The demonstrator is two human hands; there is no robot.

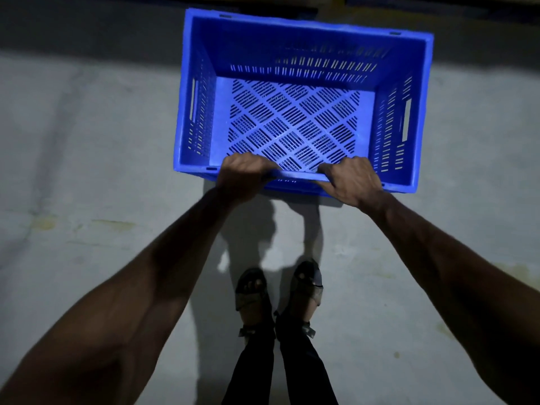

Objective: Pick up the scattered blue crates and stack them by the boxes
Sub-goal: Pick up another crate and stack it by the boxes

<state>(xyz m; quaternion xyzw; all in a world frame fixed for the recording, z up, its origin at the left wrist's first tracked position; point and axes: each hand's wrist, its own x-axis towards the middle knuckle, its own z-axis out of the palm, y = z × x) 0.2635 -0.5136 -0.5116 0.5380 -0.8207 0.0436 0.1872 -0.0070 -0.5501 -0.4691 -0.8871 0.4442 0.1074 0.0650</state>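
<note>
One crate (pixel 295 124) gripped: L hand (pixel 242 176) & R hand (pixel 352 182) had fingers clamped on its near rim. No stack or boxes showed, so carry & stacking prob. still left.

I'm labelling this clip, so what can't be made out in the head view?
- Fingertips of left hand and right hand: curled round the blue crate's near rim, hidden by the hands.
- Crate's underside: hidden by the crate, so lifted or resting is unclear.
- Far floor at top edge: dark, cut off.
</note>
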